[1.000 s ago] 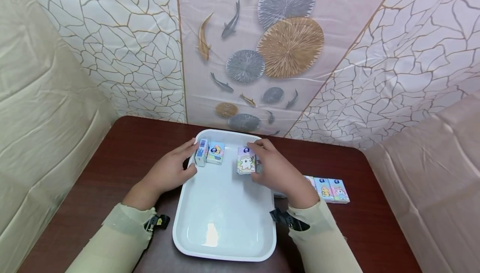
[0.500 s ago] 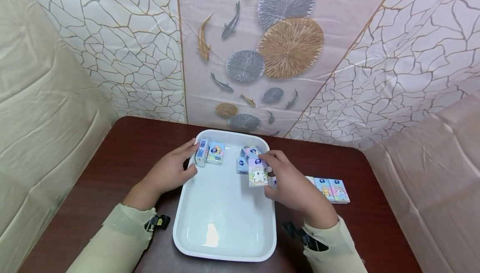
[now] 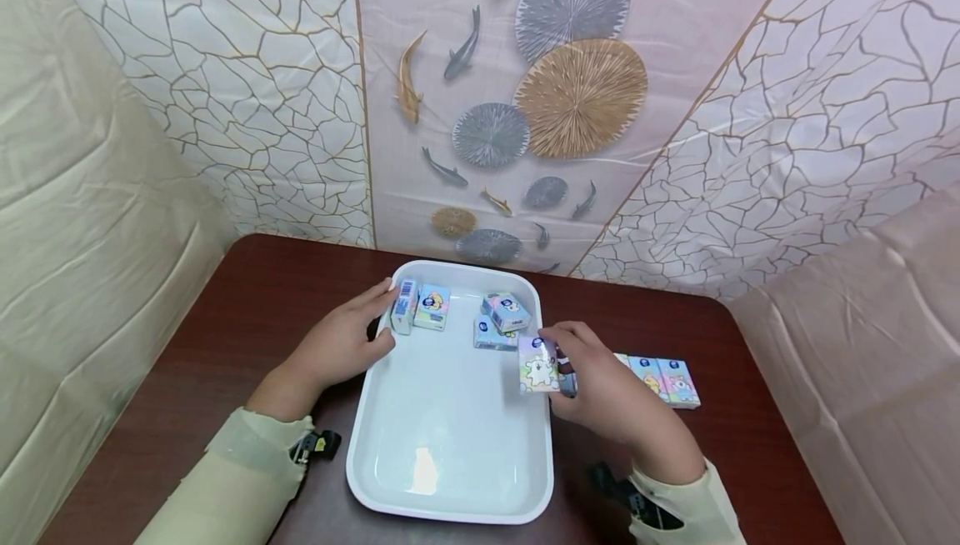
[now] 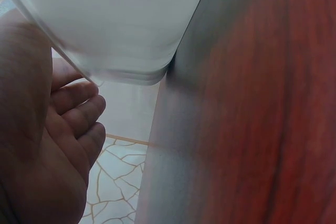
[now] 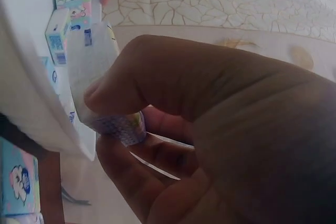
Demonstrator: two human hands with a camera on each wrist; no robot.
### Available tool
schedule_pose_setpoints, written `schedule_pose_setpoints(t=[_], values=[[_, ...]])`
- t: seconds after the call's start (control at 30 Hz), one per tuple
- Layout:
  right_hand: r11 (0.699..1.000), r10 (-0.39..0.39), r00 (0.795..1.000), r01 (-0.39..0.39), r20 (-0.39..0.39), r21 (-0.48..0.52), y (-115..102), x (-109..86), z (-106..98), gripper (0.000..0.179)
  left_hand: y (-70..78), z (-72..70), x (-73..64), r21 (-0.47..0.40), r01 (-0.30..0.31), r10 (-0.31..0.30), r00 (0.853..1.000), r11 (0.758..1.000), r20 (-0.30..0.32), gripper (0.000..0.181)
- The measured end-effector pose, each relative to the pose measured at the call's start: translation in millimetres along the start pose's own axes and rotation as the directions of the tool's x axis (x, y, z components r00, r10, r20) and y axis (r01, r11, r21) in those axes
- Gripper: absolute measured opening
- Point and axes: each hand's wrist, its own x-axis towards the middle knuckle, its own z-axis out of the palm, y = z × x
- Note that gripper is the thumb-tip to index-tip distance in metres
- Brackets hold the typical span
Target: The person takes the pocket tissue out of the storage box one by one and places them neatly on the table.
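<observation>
My right hand pinches a pack of pocket tissues over the right rim of the white tray. A white bear is printed on its lilac front. In the right wrist view, the thumb presses one side of this pack and the fingers support the other. My left hand rests at the tray's left rim, thumb and index finger spread apart; the left wrist view shows its other fingers loosely bent by the rim. Two packs stand in the tray's back left corner.
At the tray's back right, one tissue pack leans on another. A row of packs lies on the dark red table right of the tray, partly behind my right hand. A patterned cloth wall rises behind.
My right hand has moved right and toward the front edge with the tissue pack, uncovering two packs at the tray's back right. The left hand and the tray stay in place.
</observation>
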Motion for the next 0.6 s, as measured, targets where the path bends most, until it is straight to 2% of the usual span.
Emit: schedule_pose_setpoints(t=[0.23,0.43,0.6], values=[[1.000,0.025,0.998,-0.025,0.049,0.010,8.4,-9.8,2.6,0.080,-0.2,0.1,-0.2,0.002,0.004,-0.004,1.000,1.000,0.006,0.072],[0.999,0.013,0.998,-0.015,0.053,0.041,14.4,-19.0,2.5,0.080,-0.8,0.0,-0.3,0.007,0.012,-0.012,1.000,1.000,0.006,0.072],[1.000,0.012,0.999,-0.013,0.045,0.017,19.9,-29.4,2.7,0.080,-0.6,-0.4,0.0,0.002,0.015,-0.015,1.000,1.000,0.010,0.072]])
